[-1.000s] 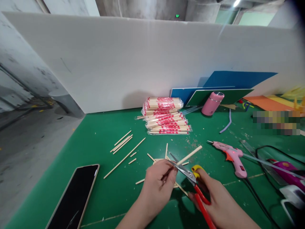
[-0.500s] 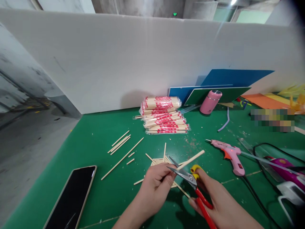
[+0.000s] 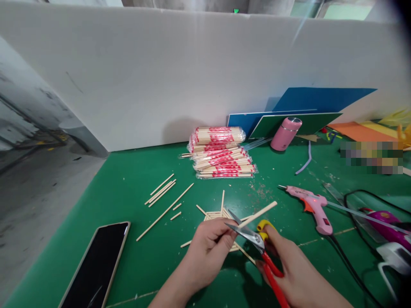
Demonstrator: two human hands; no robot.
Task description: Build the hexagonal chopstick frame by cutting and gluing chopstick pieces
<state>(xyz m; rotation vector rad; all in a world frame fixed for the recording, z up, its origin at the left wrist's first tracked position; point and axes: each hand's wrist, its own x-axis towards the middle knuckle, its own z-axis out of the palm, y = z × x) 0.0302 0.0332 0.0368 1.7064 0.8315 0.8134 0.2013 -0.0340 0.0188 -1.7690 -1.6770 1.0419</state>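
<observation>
Between the fingers of my left hand (image 3: 210,246) one end of a wooden chopstick (image 3: 261,212) is pinched; its other end points up to the right. My right hand (image 3: 289,265) grips scissors (image 3: 257,239) with red and yellow handles. Their parted blades straddle the chopstick close to my left fingertips. Below the hands, a frame of joined sticks (image 3: 213,215) lies on the table, partly hidden by my left hand. Left of it are a long loose stick (image 3: 165,212), two short cut pieces (image 3: 176,215) and several medium-length sticks (image 3: 162,192).
Wrapped chopstick bundles (image 3: 221,154) are piled by the white partition (image 3: 128,77). A pink glue gun (image 3: 313,205) with its cord lies to the right, a pink flask (image 3: 285,134) behind it. A phone (image 3: 98,265) rests on the green table (image 3: 160,265) at the left.
The camera view has tilted slightly downward. Both hands, the scissors and the chopstick keep nearly the same positions, with the scissor handles slightly closer together.
</observation>
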